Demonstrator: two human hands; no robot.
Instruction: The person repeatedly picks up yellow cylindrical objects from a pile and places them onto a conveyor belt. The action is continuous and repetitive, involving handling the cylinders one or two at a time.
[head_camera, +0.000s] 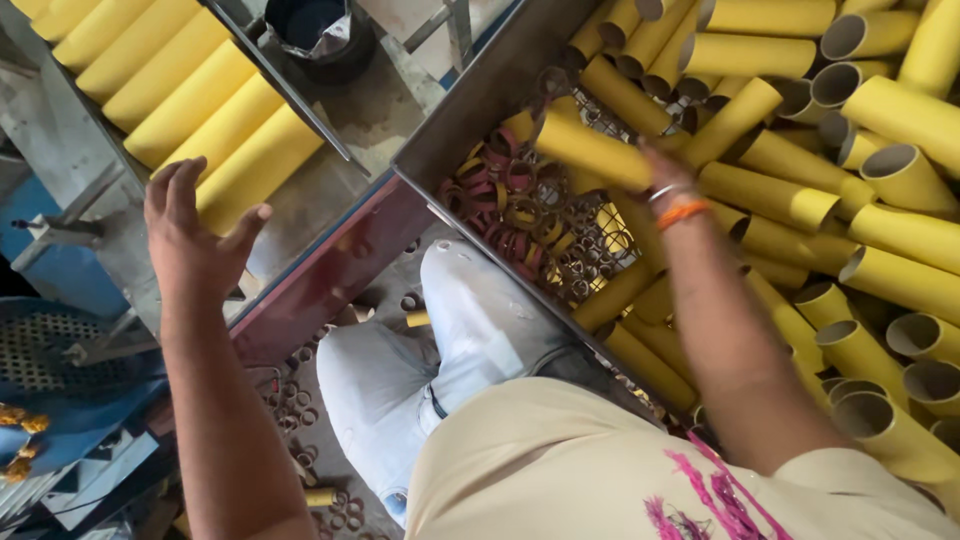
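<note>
Right hand (655, 170): fingers clenched around one yellow cardboard tube (592, 150), lifted lengthwise above the metal bin (480, 100) of loose yellow tubes (880, 260); red and brown cut rings (520, 215) lie beneath. Left hand (195, 235): fingers spread, empty, hovering near the row of long yellow tubes (190, 100) laid parallel, apparently sorted.

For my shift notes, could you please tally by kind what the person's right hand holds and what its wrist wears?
Yellow tube in the right hand: 1
Silver bangle: 1
Orange band: 1
Total: 3
</note>
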